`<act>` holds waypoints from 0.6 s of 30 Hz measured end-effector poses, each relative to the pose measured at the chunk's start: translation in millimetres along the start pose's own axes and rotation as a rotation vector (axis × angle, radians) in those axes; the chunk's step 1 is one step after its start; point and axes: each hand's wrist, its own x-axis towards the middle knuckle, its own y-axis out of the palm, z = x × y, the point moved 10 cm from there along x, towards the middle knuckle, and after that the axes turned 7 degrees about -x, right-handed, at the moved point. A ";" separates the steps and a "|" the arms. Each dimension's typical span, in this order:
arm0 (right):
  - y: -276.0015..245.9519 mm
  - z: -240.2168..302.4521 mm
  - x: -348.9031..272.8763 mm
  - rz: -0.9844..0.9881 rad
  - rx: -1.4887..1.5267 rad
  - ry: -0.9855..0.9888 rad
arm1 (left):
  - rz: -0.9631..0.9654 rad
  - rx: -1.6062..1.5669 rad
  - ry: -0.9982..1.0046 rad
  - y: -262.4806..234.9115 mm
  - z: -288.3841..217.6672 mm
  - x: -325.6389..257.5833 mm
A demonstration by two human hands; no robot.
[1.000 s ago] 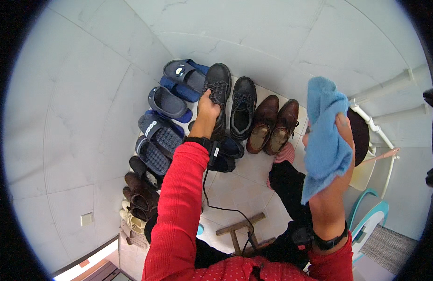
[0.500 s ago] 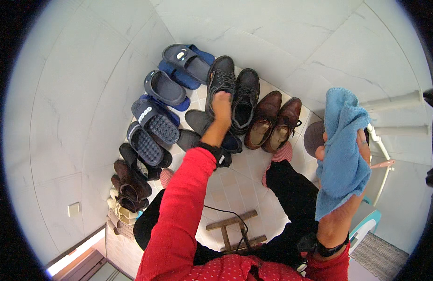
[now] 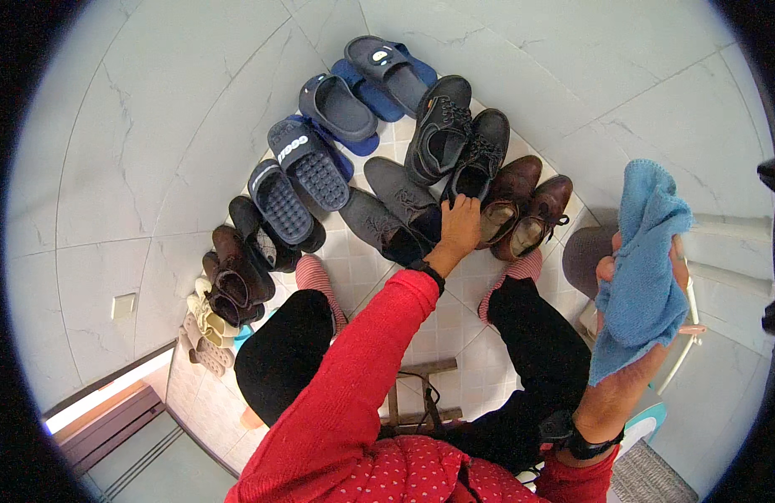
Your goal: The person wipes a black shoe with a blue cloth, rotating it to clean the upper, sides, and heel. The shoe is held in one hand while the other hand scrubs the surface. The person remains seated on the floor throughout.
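My left hand (image 3: 460, 226) reaches forward, its fingers closed over the heel of a black lace-up shoe (image 3: 483, 155). The other black shoe (image 3: 440, 126) of the pair stands close to its left, also toe to the wall. A folded light-blue cloth (image 3: 643, 268) lies across my right hand (image 3: 606, 270), which grips it off to the right. Just right of my left hand are two brown leather shoes (image 3: 512, 189). To its left, two dark grey lace-up shoes (image 3: 396, 197) rest on the floor, one partly hidden by the hand.
Several dark slippers (image 3: 308, 163) line the left wall, with brown shoes (image 3: 236, 264) and beige sandals (image 3: 205, 345) nearer me. A wooden stool frame (image 3: 417, 394) sits between my legs. White pipes (image 3: 731, 243) and a grey-brown round object (image 3: 589, 260) are at right.
My left hand has left the left black shoe and moved to the heel of the right one. The whole view has shifted. My right hand still holds the cloth.
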 end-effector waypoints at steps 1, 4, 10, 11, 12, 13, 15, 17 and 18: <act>3.2 3.7 -0.4 0.033 0.013 -0.038 | -0.018 0.005 0.013 -0.9 -0.4 -2.9; 1.3 10.2 -3.4 -0.002 -0.266 -0.105 | -0.044 0.028 0.006 -1.0 0.1 -13.9; 4.4 0.0 -7.5 0.076 0.078 0.015 | -0.033 0.043 -0.034 -7.3 1.3 -53.4; 3.6 0.6 -6.7 0.079 -0.012 0.003 | 0.026 0.015 -0.056 -4.1 4.4 -60.9; 4.7 2.4 -6.1 0.097 -0.055 -0.025 | 0.083 0.065 -0.068 -1.0 6.3 -68.2; 3.9 3.2 -5.9 0.093 -0.074 -0.043 | 0.125 0.063 -0.101 1.5 10.4 -73.1; 1.1 4.7 -5.7 0.060 -0.088 -0.067 | 0.236 0.060 -0.174 11.7 17.6 -79.4; -0.6 5.5 -7.4 0.024 -0.110 -0.067 | 0.168 -0.195 -0.395 13.1 34.6 -77.6; -0.1 6.2 -7.9 0.017 -0.135 -0.064 | 0.126 -0.307 -0.505 15.9 43.1 -74.8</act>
